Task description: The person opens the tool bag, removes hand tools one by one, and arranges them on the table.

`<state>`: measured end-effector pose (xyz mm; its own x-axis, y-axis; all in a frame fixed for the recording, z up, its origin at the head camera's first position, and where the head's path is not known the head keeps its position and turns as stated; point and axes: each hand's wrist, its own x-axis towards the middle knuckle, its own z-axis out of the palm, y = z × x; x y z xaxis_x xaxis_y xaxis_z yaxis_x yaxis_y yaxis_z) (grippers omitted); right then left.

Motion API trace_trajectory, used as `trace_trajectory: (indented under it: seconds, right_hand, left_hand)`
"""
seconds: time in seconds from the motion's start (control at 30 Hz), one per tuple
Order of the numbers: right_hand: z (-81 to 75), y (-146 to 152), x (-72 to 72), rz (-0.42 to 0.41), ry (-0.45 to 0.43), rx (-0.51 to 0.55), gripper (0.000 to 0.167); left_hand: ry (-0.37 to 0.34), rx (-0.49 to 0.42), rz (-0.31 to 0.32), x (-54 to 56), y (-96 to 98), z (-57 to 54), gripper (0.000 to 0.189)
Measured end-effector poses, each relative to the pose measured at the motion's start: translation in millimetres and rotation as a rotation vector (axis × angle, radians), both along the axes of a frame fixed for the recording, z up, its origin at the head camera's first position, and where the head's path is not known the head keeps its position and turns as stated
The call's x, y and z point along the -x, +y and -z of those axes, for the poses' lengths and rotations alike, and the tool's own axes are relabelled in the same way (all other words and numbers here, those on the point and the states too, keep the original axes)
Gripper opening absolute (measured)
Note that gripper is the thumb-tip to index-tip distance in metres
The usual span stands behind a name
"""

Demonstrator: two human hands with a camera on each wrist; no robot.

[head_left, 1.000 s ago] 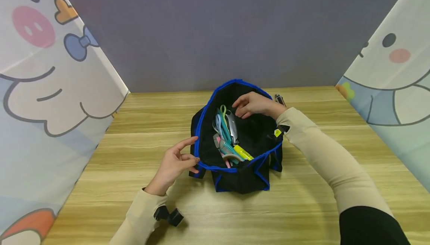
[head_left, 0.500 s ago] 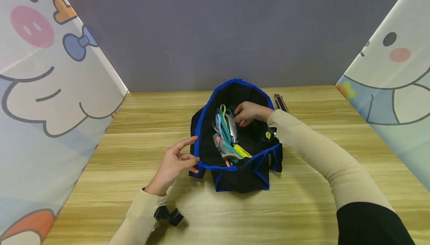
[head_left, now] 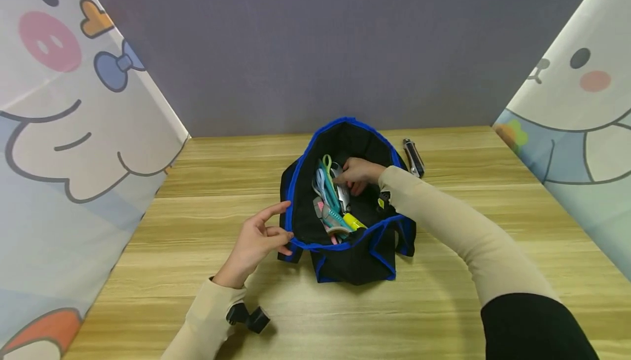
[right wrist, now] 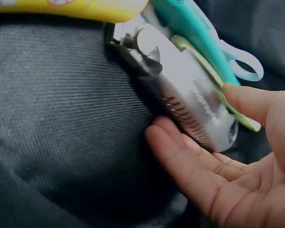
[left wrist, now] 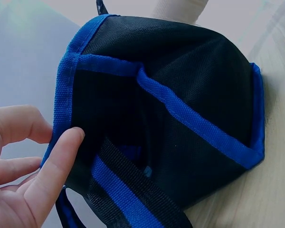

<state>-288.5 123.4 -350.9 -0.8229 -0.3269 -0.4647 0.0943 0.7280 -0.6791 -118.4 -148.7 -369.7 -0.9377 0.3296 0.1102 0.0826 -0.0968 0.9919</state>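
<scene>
A black bag with blue trim [head_left: 356,261] stands open on the table. At its left rim my left hand [head_left: 257,242] pinches the blue edge between thumb and fingers, seen closer in the left wrist view with the bag's black-and-blue strap [left wrist: 128,190]. My right hand [head_left: 362,173] reaches inside the bag. There its thumb and fingers close around the ridged end of a silver utility knife [right wrist: 192,99]. Beside the knife lie a light blue loop handle [right wrist: 251,66], a teal item [right wrist: 199,40] and a pale green strip-like handle [right wrist: 244,121]. A yellow marker-like item [right wrist: 99,9] crosses near its far end.
Behind the bag's right side, a black-and-silver tool [head_left: 414,158] lies on the wooden table [head_left: 207,184]. More teal, grey and pink items [head_left: 331,217] fill the bag's left part. A grey panel [head_left: 315,47] stands at the back, with printed cartoon panels on both sides.
My right hand has moved left and down into the bag, onto the silver utility knife. The tool on the table is now fully uncovered. My left hand keeps its place at the rim.
</scene>
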Motion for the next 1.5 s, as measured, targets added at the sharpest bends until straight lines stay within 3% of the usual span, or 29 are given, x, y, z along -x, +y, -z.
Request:
trace_trajectory:
  seconds: [0.13,0.3,0.53,0.87,1.03,1.27,1.5]
  right_hand:
    - [3.6,-2.0,0.0,0.028,-0.028,0.010,0.052]
    - [5.5,-2.3,2.9,0.043,-0.044,0.003,0.036]
    - [4.7,0.9,5.9,0.045,-0.077,0.049,0.028]
    - [-14.0,13.3,6.2,0.008,-0.053,0.086,0.031]
    - [-21.8,16.1,5.0,0.020,-0.085,0.199,0.048]
    - [-22.7,25.1,2.6,0.021,-0.070,0.384,0.028]
    - [-26.1,32.7,-1.6,0.079,-0.074,0.569,0.043]
  left_hand:
    - [-0.003,0.001,0.001,-0.4,0.2,-0.3,0.066]
    - [0.001,0.006,0.001,-0.7,0.2,-1.2,0.066]
    - [-0.004,0.010,0.002,-0.9,-0.2,-1.7,0.067]
    - [-0.014,0.012,0.000,0.0,0.0,-2.6,0.068]
    - [-0.024,0.012,0.000,-0.1,-0.1,-2.8,0.068]
    - [-0.018,0.009,-0.002,-0.2,-0.2,-0.8,0.068]
    - [-0.023,0.012,-0.003,-1.1,-0.7,-2.4,0.068]
